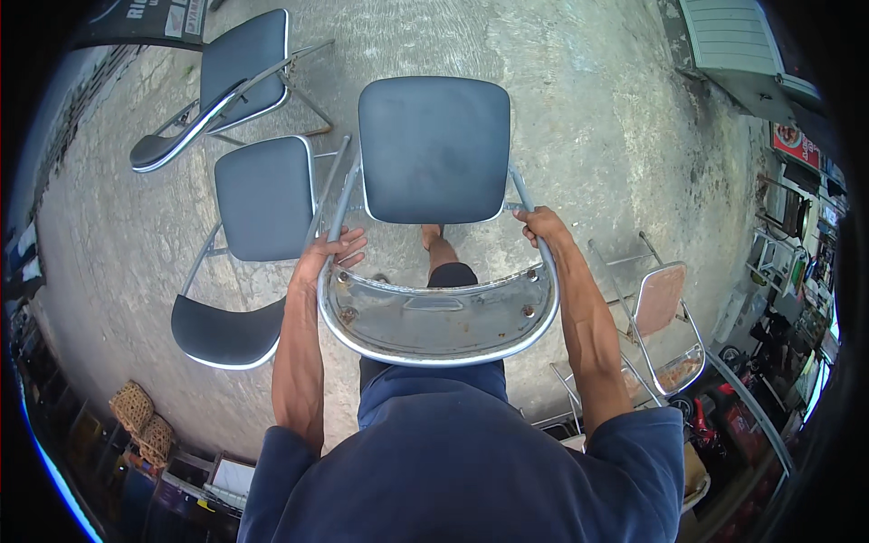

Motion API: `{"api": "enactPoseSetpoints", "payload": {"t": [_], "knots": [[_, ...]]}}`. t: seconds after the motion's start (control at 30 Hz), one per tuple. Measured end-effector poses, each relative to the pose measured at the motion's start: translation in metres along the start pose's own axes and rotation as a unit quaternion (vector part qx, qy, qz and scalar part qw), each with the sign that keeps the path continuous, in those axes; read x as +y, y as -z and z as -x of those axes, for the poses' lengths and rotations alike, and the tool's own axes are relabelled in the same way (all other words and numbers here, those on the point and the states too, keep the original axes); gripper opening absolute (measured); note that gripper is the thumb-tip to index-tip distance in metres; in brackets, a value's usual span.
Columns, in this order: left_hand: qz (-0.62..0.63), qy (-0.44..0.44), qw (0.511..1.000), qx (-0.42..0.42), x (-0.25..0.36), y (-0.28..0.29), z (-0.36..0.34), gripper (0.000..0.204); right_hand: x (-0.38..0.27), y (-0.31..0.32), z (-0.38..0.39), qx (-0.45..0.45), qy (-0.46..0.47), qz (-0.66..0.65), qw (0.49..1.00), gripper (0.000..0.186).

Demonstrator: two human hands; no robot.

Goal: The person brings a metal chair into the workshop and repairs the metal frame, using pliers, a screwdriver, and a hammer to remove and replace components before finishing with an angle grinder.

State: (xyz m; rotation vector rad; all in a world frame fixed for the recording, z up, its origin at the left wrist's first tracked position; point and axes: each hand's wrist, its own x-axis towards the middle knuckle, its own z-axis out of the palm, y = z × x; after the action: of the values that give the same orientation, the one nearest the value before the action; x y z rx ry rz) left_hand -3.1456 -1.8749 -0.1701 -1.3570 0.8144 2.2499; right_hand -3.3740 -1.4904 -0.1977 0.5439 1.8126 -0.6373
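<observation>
In front of me stands a folding chair [434, 149] with a dark grey padded seat and a bent metal tube frame. Its backrest [425, 321] is nearest my body, showing a bare, rust-spotted metal back. My right hand [541, 226] is closed round the tube on the right side. On the left tube rests my left hand [337, 251], its fingers stretched out and apart across the inner side. One bare foot [432, 237] shows on the floor between seat and backrest.
Two similar padded chairs stand left: a nearer one [264, 199] and a farther one [244, 68]. A worn chair frame with a bare brown seat [659, 299] is at the right. Woven baskets [143, 423] lie lower left. A pale cabinet [733, 36] stands far right on the concrete floor [615, 118].
</observation>
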Motion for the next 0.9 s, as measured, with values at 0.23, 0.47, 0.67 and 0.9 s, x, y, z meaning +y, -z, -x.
{"api": "enactPoseSetpoints", "payload": {"t": [0.23,0.47,0.67,0.9], "knots": [[-0.086,-0.017,0.992,-0.096,-0.005,-0.011,0.047,0.063,0.125,-0.044,0.113,0.109,0.01,-0.158,0.981,0.039],[-0.253,0.068,0.932,-0.251,-0.025,-0.025,0.065,0.057,0.293,-0.19,0.236,0.235,-0.033,-0.366,0.9,0.036],[-0.459,0.127,0.816,-0.328,-0.089,-0.061,0.139,0.05,0.408,-0.417,0.319,0.255,-0.069,-0.63,0.731,0.033],[-0.654,0.298,0.591,-0.366,-0.272,-0.043,0.197,0.049,0.466,-0.705,0.398,0.313,-0.167,-0.8,0.483,0.035]]}}
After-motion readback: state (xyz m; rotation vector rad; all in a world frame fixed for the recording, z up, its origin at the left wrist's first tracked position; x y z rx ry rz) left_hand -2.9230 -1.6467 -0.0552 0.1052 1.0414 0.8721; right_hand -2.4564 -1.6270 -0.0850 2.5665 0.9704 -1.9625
